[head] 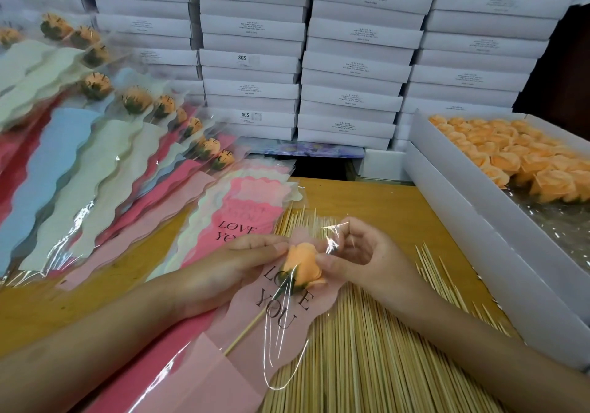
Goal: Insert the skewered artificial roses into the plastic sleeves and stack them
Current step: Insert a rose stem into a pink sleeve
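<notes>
**Head view: one rose going in, plenty left**

I see the rose (303,262) at near centre, already under the clear film of the sleeve (284,316), its skewer (245,332) running toward the near left. The left hand (230,262) lays straight, closed-up fingers against the bloom; its thumb is hidden. The right hand (360,259) pinches the film at the sleeve's mouth. I judge this piece nearly seated but not yet stacked. The finished stack (95,144) fans out far left. Empty sleeves (236,208), loose skewers (351,348) and bare roses (498,153) in the box (453,189) at right suggest much remains.
</notes>
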A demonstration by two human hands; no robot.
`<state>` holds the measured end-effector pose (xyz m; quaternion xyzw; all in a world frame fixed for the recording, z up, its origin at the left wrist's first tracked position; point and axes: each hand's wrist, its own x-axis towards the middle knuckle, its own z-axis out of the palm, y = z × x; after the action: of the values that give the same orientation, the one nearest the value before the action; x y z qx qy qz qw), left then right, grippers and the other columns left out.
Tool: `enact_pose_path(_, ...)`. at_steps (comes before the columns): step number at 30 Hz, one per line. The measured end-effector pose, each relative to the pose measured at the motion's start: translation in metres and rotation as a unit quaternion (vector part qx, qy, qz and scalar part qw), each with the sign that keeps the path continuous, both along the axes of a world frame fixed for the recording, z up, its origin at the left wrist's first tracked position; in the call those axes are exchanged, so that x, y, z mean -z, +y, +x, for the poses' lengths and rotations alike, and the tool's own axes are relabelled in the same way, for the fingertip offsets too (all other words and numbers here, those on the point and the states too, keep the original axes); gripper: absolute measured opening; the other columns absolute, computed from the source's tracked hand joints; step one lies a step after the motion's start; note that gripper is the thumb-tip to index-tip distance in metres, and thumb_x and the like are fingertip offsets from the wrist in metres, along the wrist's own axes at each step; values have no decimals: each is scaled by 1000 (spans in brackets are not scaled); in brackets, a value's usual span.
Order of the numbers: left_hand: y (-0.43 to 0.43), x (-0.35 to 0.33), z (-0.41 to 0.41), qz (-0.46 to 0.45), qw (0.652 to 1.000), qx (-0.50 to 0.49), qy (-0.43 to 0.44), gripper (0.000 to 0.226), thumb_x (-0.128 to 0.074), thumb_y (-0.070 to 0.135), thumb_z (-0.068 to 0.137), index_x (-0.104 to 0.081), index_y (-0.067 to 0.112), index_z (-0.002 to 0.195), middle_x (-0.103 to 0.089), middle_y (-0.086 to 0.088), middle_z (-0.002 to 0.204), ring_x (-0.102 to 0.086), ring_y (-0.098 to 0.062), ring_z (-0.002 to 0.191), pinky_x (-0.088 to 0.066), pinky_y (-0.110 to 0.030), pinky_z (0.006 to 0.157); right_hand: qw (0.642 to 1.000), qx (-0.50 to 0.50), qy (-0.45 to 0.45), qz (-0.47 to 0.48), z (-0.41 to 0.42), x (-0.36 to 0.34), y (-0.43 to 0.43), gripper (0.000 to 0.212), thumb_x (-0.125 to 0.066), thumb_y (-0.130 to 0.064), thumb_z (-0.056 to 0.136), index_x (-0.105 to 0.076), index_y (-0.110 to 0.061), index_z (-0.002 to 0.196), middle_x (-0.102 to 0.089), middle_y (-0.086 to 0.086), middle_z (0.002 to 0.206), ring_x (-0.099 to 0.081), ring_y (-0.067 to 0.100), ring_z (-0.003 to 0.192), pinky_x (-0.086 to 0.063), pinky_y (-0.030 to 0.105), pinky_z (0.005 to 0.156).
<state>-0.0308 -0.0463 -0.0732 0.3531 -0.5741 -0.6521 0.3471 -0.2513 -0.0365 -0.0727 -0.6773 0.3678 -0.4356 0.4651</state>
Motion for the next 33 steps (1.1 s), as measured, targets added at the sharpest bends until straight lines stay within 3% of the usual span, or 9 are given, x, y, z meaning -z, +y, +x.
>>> enact_pose_path(4,3,-3,-2,19,1000,12,17,40,-47,18,91,-61,-8,119,-69,-23,107,-69,-21,90,-55,-23,81,1000,-8,-8,0,2,0,0,21,-76,-31,74,-57,-24,73,-68,7,85,-65,19,81,-54,34,76)
enact_pose_path(8,2,-4,-1,-11,999,-9,-31,47,-52,29,87,-62,3,125,-66,-18,122,-64,-23,112,-50,-18,91,1000,0,-24,-4,3,-3,4,10,-70,-27,79,-63,-32,74,-72,1,84,-70,16,78,-57,24,69)
enact_pose_path(12,2,-3,0,6,1000,-5,-9,35,-62,27,90,-68,12,121,-69,-15,117,-65,-24,109,-50,-25,90,999,10,-32,-9,4,-7,6,33,-61,-16,91,-62,-42,71,-75,7,87,-73,21,78,-58,24,67)
enact_pose_path(14,3,-4,0,18,1000,16,17,35,-61,29,85,-71,16,117,-70,-13,116,-67,-21,107,-52,-24,86,999,23,-34,-14,3,-6,5,32,-55,-10,96,-60,-36,76,-74,6,80,-72,19,73,-56,21,63)
enact_pose_path(18,4,-6,1,16,997,64,35,42,-61,21,87,-60,8,127,-69,-14,118,-68,-22,104,-53,-24,83,998,31,-44,-11,1,-4,2,17,-49,-8,98,-47,-16,83,-74,4,74,-71,13,66,-54,19,59)
enact_pose_path(23,2,-5,2,-5,998,61,5,44,-58,20,90,-56,5,132,-67,-15,121,-67,-23,106,-52,-24,84,997,20,-68,-4,3,-4,2,17,-46,-8,99,-46,-15,84,-74,5,74,-71,14,67,-54,19,58)
enact_pose_path(29,2,-4,2,-13,998,66,6,37,-60,21,88,-65,8,122,-71,-13,113,-69,-20,99,-53,-23,81,996,49,-79,-8,2,0,-1,9,-55,-22,93,-53,-17,86,-75,8,80,-73,20,75,-56,24,64)
enact_pose_path(33,0,-2,4,-23,999,43,-5,41,-59,17,88,-59,1,126,-71,-11,112,-68,-20,101,-51,-24,87,989,118,-85,-24,-3,1,-4,24,-54,-33,90,-59,-9,90,-75,1,90,-70,11,87,-52,17,74)
